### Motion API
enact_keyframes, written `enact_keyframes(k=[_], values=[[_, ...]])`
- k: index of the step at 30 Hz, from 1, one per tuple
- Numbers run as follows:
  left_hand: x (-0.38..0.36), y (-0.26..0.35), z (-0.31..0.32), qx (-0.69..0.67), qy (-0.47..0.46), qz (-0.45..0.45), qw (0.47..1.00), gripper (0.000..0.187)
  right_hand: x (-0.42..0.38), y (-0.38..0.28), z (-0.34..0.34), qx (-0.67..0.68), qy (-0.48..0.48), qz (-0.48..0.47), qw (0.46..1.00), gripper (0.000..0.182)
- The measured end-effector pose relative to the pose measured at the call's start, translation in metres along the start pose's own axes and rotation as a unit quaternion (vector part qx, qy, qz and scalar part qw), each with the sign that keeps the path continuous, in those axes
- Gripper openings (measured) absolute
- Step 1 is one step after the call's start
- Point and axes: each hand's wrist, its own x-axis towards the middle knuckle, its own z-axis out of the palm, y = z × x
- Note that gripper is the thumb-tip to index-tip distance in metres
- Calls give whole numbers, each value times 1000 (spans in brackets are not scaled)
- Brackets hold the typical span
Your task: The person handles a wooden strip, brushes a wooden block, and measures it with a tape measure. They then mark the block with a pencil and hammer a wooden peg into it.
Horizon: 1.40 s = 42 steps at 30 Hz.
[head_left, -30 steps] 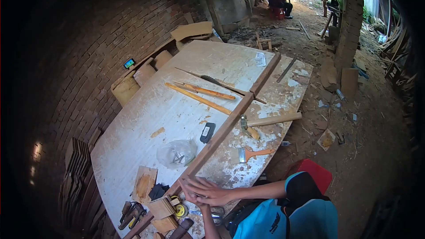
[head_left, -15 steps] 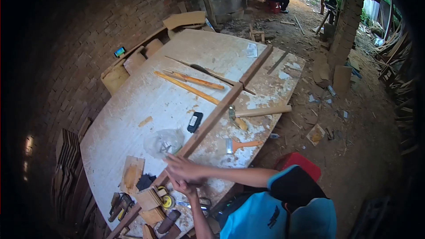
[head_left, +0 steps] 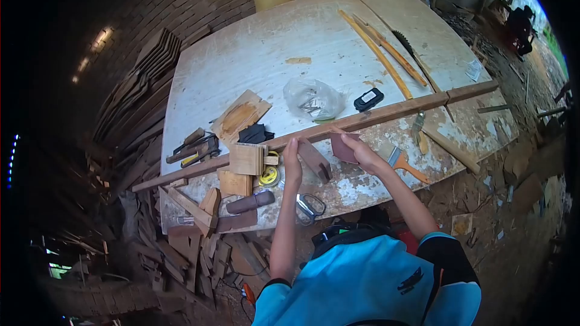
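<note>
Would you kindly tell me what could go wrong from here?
The right hand holds a thin brown sheet, and its forearm passes close to the paintbrush, whose handle lies at the near edge of the table; a swing to the right might knock it down. The handle of the hammer seems to jut past that edge, so a bump could tip it off too.

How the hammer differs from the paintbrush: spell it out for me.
The hammer is longer, the paintbrush shorter. The hammer's handle is pale, plain-looking wood; the paintbrush's is orange. The paintbrush lies closer to the right hand than the hammer does. Both lie on the worktable, handles angled toward its edge.
</note>
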Motion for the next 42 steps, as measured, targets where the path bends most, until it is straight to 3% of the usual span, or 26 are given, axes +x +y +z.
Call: enact_keyframes(k=[1,2,6,8,11,12,14,16,17,18,21,22,23,24,25,26,27,29,30,32,34,35,37,39,40,42], values=[[4,-2,0,13,22,-14,1000,35,0,-4,3,-37,-11,22,999,48],[8,-6,7,20,57,75,995,40,2,-9,7,-73,-21,42,996,49],[10,-25,18,-78,93,81,989,45,6,-49,37,-240,-117,54,962,54],[12,-30,23,-61,132,88,985,47,-3,-69,65,-396,-84,36,914,58],[15,-46,21,-184,123,46,974,51,-12,-75,91,-538,-24,13,842,62],[14,-39,20,-79,138,42,986,52,-10,-74,97,-568,-3,2,823,64],[11,-25,24,-56,154,80,983,51,30,-73,84,-465,-129,194,854,64],[5,-23,21,-13,147,94,984,50,36,-65,73,-395,-157,228,876,75],[9,-22,23,-23,154,103,982,50,29,-54,79,-499,-47,37,865,74],[12,-23,28,-33,163,109,980,50,16,-34,86,-572,62,-157,802,74],[10,-29,23,0,168,84,982,49,19,-33,92,-596,68,-145,786,68],[7,-30,21,5,165,70,984,49,27,-66,89,-530,-44,47,845,67],[8,-28,22,8,161,63,985,48,19,-76,94,-519,-56,63,851,66],[6,-23,26,51,194,119,972,48,10,-86,99,-507,-68,79,856,67],[11,-32,31,-39,212,91,972,47,1,-96,103,-495,-80,95,860,70],[18,-49,36,-129,230,63,963,47,-14,-85,110,-554,-37,24,831,68],[17,-47,37,-93,231,72,966,46,-21,-75,114,-604,4,-42,796,66],[15,-44,39,-22,235,89,968,46,-11,-65,105,-582,-6,4,813,65],[17,-40,32,27,184,89,978,46,-3,-70,97,-574,-9,23,818,65],[18,-31,25,105,101,64,987,42,7,-98,77,-476,-125,90,866,67],[15,-9,35,72,135,132,979,40,20,-112,55,-396,-188,198,876,65],[11,3,38,56,151,166,973,39,14,-107,47,-383,-147,105,906,63],[0,19,39,-8,140,121,983,41,-4,-95,34,-341,-64,-92,933,61],[-17,29,40,-19,170,95,981,36,-11,-78,17,-275,-58,-99,955,58],[-21,25,38,-73,190,38,978,29,-10,-63,6,-240,-64,-84,965,58],[-37,27,31,-67,193,18,979,22,-18,-43,0,-182,-80,-18,980,62]])
